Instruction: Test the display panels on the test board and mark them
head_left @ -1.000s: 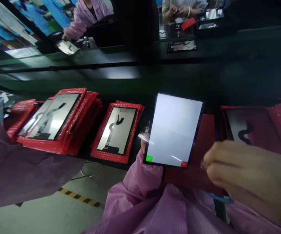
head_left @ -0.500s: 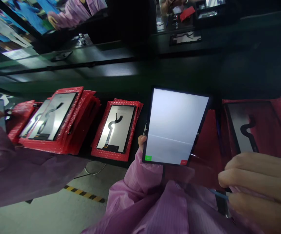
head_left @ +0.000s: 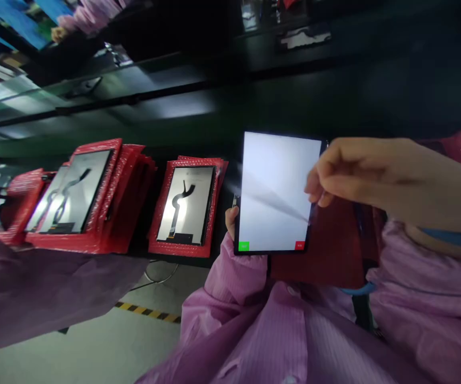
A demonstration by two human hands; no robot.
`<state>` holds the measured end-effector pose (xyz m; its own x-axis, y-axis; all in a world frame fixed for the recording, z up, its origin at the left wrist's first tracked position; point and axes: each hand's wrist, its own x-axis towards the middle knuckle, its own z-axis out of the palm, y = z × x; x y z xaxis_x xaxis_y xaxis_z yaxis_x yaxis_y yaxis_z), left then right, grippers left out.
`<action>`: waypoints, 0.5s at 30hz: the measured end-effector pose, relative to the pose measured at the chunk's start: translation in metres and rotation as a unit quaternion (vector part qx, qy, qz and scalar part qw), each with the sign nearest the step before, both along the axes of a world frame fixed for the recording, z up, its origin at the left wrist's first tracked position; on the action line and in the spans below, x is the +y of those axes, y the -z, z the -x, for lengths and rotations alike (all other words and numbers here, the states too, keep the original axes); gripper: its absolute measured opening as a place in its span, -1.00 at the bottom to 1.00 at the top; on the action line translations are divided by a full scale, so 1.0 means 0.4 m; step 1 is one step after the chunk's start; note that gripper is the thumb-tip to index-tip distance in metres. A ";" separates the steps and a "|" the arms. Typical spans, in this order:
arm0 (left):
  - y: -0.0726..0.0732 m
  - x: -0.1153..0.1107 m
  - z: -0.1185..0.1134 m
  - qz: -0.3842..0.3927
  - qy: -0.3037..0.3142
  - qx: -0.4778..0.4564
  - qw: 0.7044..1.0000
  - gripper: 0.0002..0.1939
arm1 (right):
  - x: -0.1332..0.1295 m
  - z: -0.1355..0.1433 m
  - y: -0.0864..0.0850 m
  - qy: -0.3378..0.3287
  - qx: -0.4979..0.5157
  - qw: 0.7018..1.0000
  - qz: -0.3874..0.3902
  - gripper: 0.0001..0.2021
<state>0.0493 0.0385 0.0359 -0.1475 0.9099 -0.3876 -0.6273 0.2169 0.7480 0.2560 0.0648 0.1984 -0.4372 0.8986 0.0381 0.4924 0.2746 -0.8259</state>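
Lit panel: the lit panel [head_left: 280, 165] is in front of the wearer, near edge of the desk [head_left: 314, 104], screen up; white screen, green box [head_left: 243, 246] lower left, red box [head_left: 299, 246] lower right
Left hand: the left hand [head_left: 232, 218] is clamped on the panel's left edge; thumb shows at the rim, rest hidden beneath; edge hold likely keeps skin off the screen and the view clear
Right hand: the right hand [head_left: 378, 170] is at the panel's right edge; fingertips drawn together on what looks like clear film [head_left: 270, 201]; motion blur, exact grip unclear; pinching the margin would suit something thin and floppy
Red sheet: the red sheet [head_left: 336, 250] is partly under the lit panel, extending right; probably a soft surface against scratches
Middle panel: the middle panel [head_left: 194, 200] lies on red bubble bags [head_left: 188, 249], dark ribbon cable [head_left: 177, 205] uppermost; cable-up keeps it from being crushed
Left stack: the left panel [head_left: 84, 189] tops a pile of bubble bags [head_left: 124, 213]; padding likely separates the layers
Neighbour: a purple sleeve [head_left: 46, 293] reaches in at left
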 end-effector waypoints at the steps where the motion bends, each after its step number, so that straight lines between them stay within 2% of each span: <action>1: -0.003 0.004 -0.003 -0.004 -0.010 -0.001 1.000 -0.45 | 0.021 0.006 0.001 -0.010 0.024 0.999 0.038 -0.76; 3: -0.010 0.009 -0.006 0.004 -0.014 0.011 1.000 -0.47 | 0.045 0.022 0.015 0.000 0.068 0.994 0.081 -0.79; 9: -0.033 0.005 -0.012 -0.021 0.010 -0.006 1.000 -0.49 | 0.062 0.077 0.068 0.027 0.169 0.980 0.100 -0.69; 12: -0.038 -0.003 -0.016 -0.027 0.005 0.017 0.999 -0.52 | 0.069 0.087 0.074 0.043 0.237 0.960 0.143 -0.78; 15: -0.033 -0.008 -0.016 -0.025 0.027 0.044 0.998 -0.49 | 0.071 0.089 0.075 0.049 0.324 0.929 0.172 -0.82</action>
<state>0.0558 0.0352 0.0492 -0.1287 0.9356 -0.3286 -0.5477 0.2092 0.8101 0.2205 0.0931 0.1682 -0.3373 0.9409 -0.0313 -0.1306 -0.0797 -0.9882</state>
